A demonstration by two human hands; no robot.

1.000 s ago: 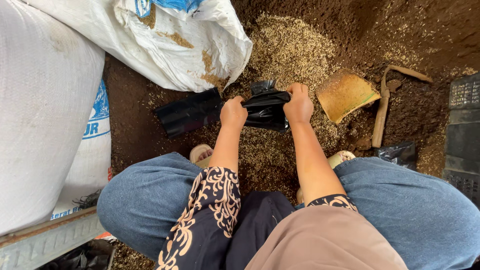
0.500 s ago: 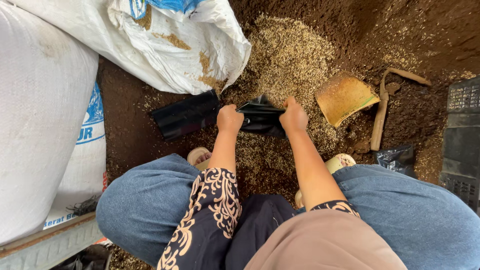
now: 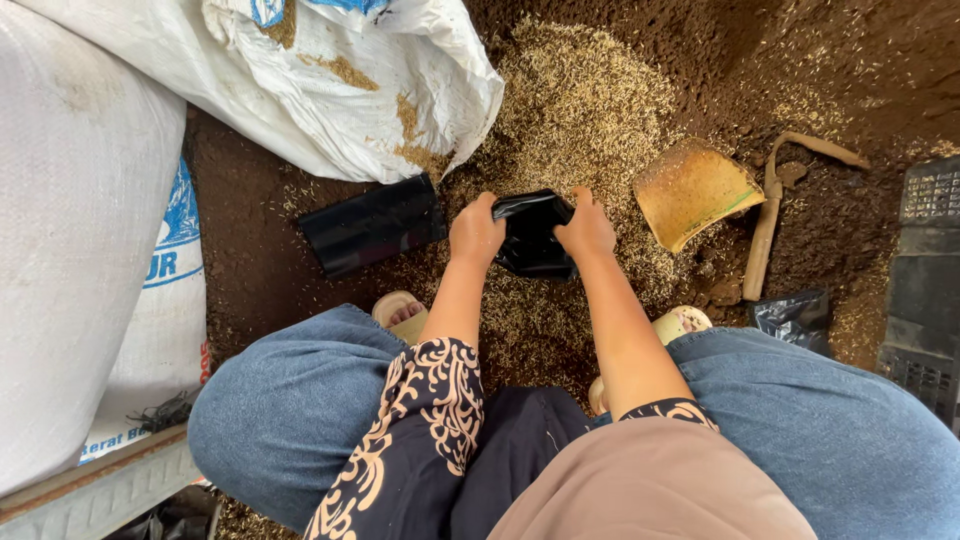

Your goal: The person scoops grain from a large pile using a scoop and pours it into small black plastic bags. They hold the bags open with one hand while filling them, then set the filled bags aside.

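A small black plastic bag (image 3: 535, 235) is held between both hands, low over a mound of rice husk and soil (image 3: 580, 110). My left hand (image 3: 474, 232) grips the bag's left edge. My right hand (image 3: 587, 228) grips its right edge. The bag's mouth looks spread between the two hands. A flat stack of black plastic bags (image 3: 372, 224) lies on the soil just left of my left hand.
White woven sacks (image 3: 300, 80) fill the left and top left. A yellowish scoop (image 3: 692, 192) and a wooden-handled tool (image 3: 765, 235) lie to the right. A black crate (image 3: 925, 280) stands at the right edge, a crumpled black bag (image 3: 795, 318) near my right knee.
Both hands have drawn the bag down off the stack of bags. The bag now sits bunched between the hands, clear of the stack.
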